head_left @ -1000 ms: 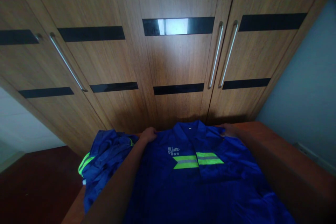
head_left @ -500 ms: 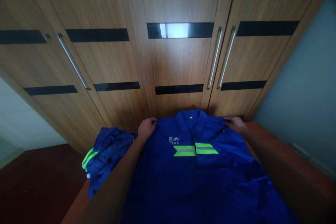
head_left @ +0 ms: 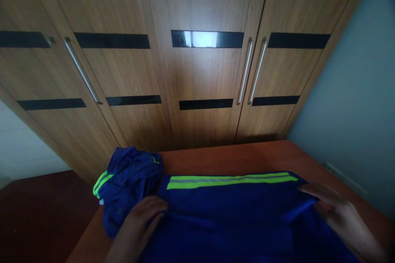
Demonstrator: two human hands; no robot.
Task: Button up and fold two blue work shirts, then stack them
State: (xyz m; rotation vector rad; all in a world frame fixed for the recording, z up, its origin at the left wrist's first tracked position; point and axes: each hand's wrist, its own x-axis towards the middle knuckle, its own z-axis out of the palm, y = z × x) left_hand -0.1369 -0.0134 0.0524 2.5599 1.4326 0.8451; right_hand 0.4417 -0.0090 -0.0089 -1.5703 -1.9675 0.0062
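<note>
A dark blue work jacket (head_left: pixel 234 201) lies across the table in front of me, its far edge marked by a long yellow-green and grey reflective band (head_left: pixel 231 180). The collar and chest print are out of sight. My left hand (head_left: pixel 143 222) pinches the cloth at the left side, just below the band. On the right, my right hand (head_left: pixel 338 209) has its thumb and fingers closed around the jacket's other side. A crease runs through the cloth between both hands. The near part of the jacket is dark and cut off by the picture's lower edge.
A crumpled blue garment (head_left: pixel 129 185) with yellow-green bands lies left of the jacket. The reddish-brown table (head_left: pixel 222 158) meets a wooden wardrobe (head_left: pixel 203 127) with metal handles. A pale wall (head_left: pixel 345 111) stands at the right, and dark red floor (head_left: pixel 40 213) shows at the left.
Both hands have come back towards me from the jacket's shoulders. The jacket's upper part is folded down, so the collar and print are gone from view and a full-width band shows.
</note>
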